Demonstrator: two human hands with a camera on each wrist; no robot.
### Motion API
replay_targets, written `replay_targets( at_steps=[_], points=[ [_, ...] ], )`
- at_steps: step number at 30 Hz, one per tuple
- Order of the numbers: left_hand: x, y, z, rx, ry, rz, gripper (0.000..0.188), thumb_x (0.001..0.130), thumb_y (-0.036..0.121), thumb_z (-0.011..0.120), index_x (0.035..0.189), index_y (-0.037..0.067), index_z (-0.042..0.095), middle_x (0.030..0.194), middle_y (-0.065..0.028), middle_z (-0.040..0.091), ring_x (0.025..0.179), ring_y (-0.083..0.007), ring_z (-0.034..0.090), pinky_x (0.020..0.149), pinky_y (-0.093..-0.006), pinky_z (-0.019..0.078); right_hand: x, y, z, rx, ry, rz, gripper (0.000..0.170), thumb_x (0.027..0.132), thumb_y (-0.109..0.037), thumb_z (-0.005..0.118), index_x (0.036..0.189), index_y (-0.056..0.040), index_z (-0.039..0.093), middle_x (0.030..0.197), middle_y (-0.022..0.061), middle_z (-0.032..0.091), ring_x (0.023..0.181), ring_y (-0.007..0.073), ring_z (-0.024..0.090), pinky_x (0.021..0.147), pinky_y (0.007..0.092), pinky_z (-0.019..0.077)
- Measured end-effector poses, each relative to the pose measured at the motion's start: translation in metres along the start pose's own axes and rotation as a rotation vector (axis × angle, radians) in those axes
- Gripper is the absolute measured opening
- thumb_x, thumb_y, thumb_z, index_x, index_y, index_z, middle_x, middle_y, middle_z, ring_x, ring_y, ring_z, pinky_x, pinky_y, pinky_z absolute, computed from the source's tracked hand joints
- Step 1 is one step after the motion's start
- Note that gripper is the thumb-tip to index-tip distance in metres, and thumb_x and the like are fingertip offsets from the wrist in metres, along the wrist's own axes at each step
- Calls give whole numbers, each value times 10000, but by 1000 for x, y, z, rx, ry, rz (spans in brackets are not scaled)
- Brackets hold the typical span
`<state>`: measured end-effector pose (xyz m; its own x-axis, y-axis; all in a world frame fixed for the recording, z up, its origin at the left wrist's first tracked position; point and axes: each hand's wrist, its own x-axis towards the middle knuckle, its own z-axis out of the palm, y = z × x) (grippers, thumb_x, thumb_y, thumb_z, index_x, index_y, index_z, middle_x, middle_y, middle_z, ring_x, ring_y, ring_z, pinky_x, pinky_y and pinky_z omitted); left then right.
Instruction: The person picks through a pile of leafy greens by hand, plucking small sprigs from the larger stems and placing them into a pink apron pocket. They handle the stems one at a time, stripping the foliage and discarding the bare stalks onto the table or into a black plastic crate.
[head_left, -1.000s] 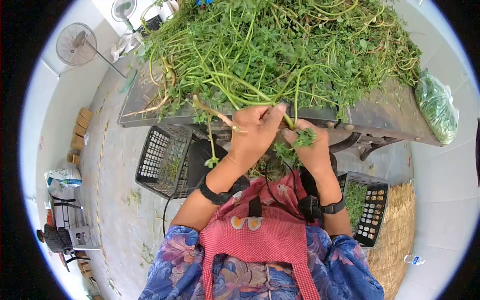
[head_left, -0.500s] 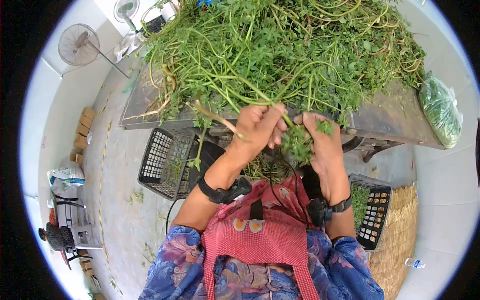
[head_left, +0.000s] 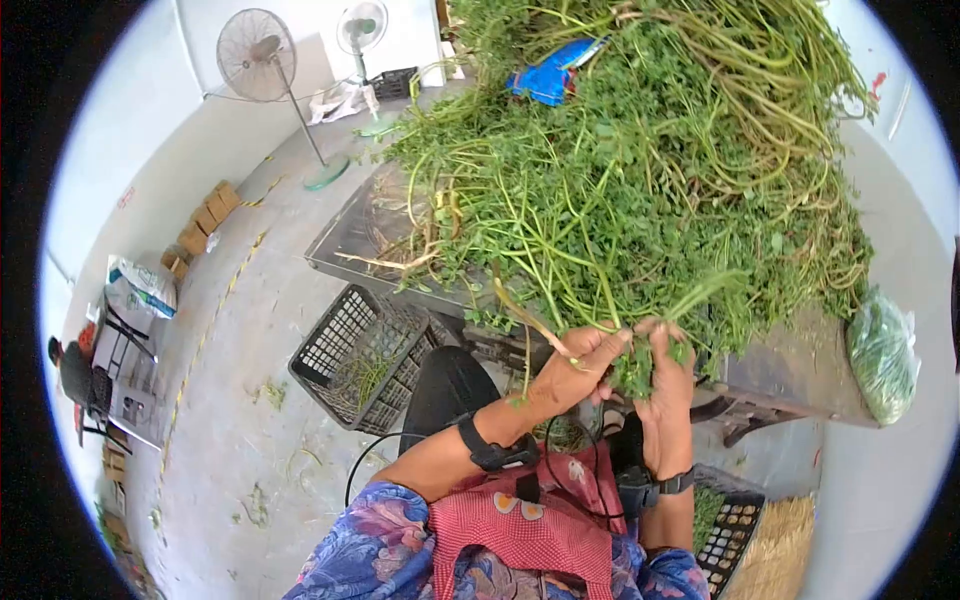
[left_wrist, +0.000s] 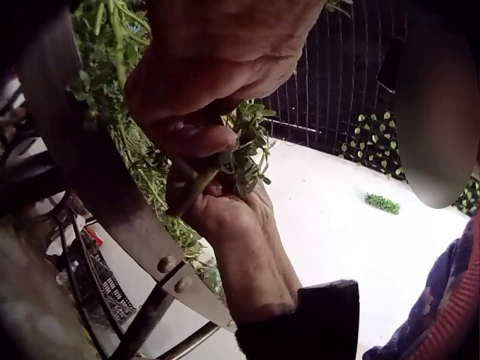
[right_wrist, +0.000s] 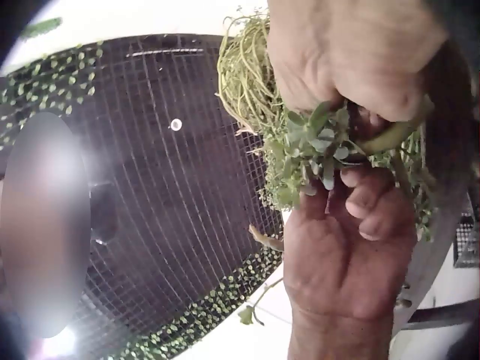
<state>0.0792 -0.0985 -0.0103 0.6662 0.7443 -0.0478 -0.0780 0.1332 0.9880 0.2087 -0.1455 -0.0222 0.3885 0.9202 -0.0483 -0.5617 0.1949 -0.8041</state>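
My left hand (head_left: 590,360) grips a green plant stem at the front edge of the pile, its fingers curled. A pale brownish stalk end (head_left: 530,320) sticks out past the left wrist. Close beside it, my right hand (head_left: 668,378) pinches the same stem, and a leafy tuft (head_left: 634,374) hangs between the two hands. In the left wrist view the thick stem (left_wrist: 196,187) crosses the right hand's fingers. The right wrist view shows the leaves (right_wrist: 319,146) between both hands; the fingertips of the upper hand are partly hidden.
A large heap of leafy stems (head_left: 640,190) covers the dark table (head_left: 790,375), with a blue packet (head_left: 548,82) on it. Black crates (head_left: 350,350) stand below on the left and right. A filled clear bag (head_left: 882,355) hangs at the right corner. Fans (head_left: 256,55) stand at back left.
The head view has turned up and left, showing more of the heap and the blue packet. Both hands stay together on the stem; the right hand has shifted slightly along it.
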Motion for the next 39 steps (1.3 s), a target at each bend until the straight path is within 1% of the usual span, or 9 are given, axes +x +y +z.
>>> replay_targets(
  at_steps=[2,7,13,14,17,20,24,33,39],
  points=[
    [10,-10,3,-153,40,9,358,940,339,444,907,-7,528,561,-13,482,398,-94,481,338,-233,376,-4,-1,-5,-387,10,-298,223,865,-215,607,884,1,555,782,69,570,616,151,542,570,290,479],
    [39,-10,-9,-466,116,8,362,917,286,450,818,-51,538,583,-116,565,364,-157,516,302,-252,400,-42,-17,9,-469,50,-539,230,864,-208,607,809,15,596,719,38,583,581,78,467,506,222,350],
    [14,11,-11,200,-348,-74,421,926,329,451,1015,-61,582,726,-115,627,456,-139,558,401,-218,455,-52,-41,1,-757,-119,-453,167,856,-159,608,810,-1,576,702,55,559,544,80,451,492,211,355],
    [7,10,-14,198,-351,-75,421,926,329,451,1015,-61,582,726,-115,627,456,-139,558,401,-218,455,-55,-43,-3,-817,-184,-397,132,856,-127,605,848,-13,539,778,128,602,555,106,474,498,221,384],
    [-16,11,-21,-211,-276,97,378,928,314,471,1043,-26,589,888,-90,615,775,-127,590,635,-234,492,-60,-28,7,-898,-135,-324,129,837,-95,597,756,0,562,653,36,544,538,82,437,491,231,362],
    [-36,2,-19,11,-173,282,329,917,271,511,1061,-15,586,908,-67,607,785,-101,563,648,-229,470,-63,-15,20,-1091,-274,-337,97,815,-69,582,762,11,581,576,-29,458,538,65,401,487,241,340],
    [-44,-5,-26,58,-147,198,257,908,206,529,994,-24,606,826,-29,628,750,-59,545,654,-228,444,-70,0,24,-1152,-378,-353,100,818,-74,601,770,11,579,571,-21,440,543,60,382,492,229,325],
    [-68,1,-25,2,21,504,227,935,156,467,942,-36,586,803,-50,633,668,-54,551,574,-206,451,-76,10,22,-1176,-385,-388,125,841,-130,601,815,-8,615,598,-34,472,568,54,406,512,231,351],
    [-85,11,-38,-173,-55,298,239,946,168,443,1015,-20,573,803,-63,631,538,-68,547,433,-176,415,-88,1,26,-1096,-235,-308,95,799,-66,626,843,15,649,682,-3,590,643,46,507,592,213,427]
  ],
)
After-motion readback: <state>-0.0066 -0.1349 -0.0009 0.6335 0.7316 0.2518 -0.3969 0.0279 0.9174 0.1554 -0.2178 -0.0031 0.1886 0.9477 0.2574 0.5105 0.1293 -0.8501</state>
